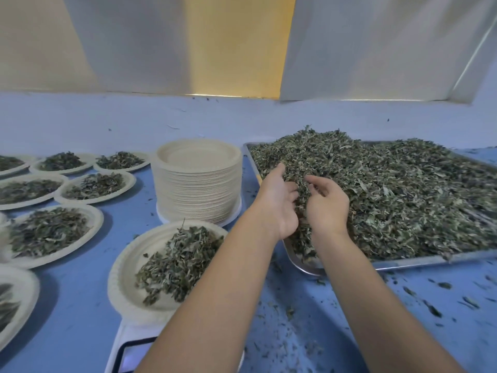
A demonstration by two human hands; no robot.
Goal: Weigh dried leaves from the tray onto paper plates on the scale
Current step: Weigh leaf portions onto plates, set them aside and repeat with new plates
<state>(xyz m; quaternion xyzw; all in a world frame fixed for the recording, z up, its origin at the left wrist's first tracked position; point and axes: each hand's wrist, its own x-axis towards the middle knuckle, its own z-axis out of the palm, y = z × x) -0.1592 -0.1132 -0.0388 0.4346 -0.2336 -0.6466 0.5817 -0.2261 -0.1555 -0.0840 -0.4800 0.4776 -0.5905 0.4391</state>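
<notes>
A metal tray (419,261) on the right holds a big heap of dried leaves (398,189). Both my hands are in the heap at its near left corner. My left hand (278,200) and my right hand (326,204) face each other with curled fingers, cupping a clump of leaves between them. A paper plate (126,275) with a pile of leaves sits on the white scale (126,345) at the lower left. My left forearm hides the plate's right part and the scale's display.
A tall stack of unused paper plates (197,184) stands between the scale and the tray. Several filled plates (53,232) cover the blue table at the left. Leaf crumbs (430,300) litter the table at the front right. White sheets hang behind.
</notes>
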